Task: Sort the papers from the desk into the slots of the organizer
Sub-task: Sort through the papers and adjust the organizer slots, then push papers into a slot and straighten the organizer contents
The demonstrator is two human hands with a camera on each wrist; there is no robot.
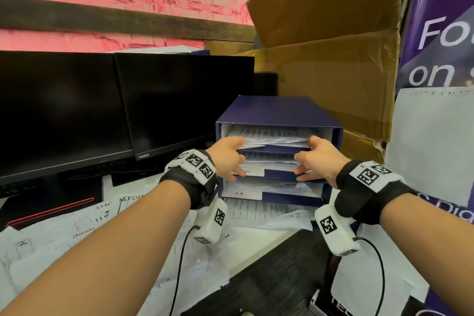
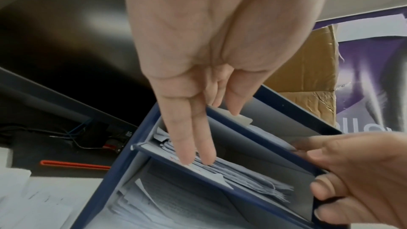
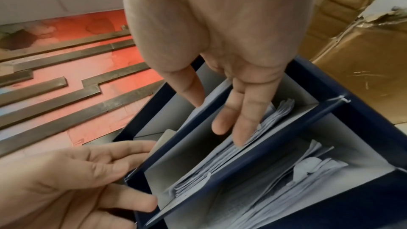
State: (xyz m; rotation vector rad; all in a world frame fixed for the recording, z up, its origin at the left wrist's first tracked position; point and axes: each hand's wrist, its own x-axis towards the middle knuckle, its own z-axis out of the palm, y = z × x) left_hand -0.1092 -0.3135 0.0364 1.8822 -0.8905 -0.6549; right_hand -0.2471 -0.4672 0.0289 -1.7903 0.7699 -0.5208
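Head view: blue three-slot organizer on the tabletop, flanked closely by a monitor and cardboard box. Left hand and right hand, fingers extended, press the paper stack at the middle slot's front edge; thumbs reach the top slot. Loose papers cover the near tabletop.

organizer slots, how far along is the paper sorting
Partly done. All three slots of the blue organizer already hold stacks. In hand: the left hand and right hand have straight fingers on the middle-slot papers, thumbs at the top slot, apparently squaring them in. Left: loose sheets cover the desk by the monitors, and more papers lie before the organizer.
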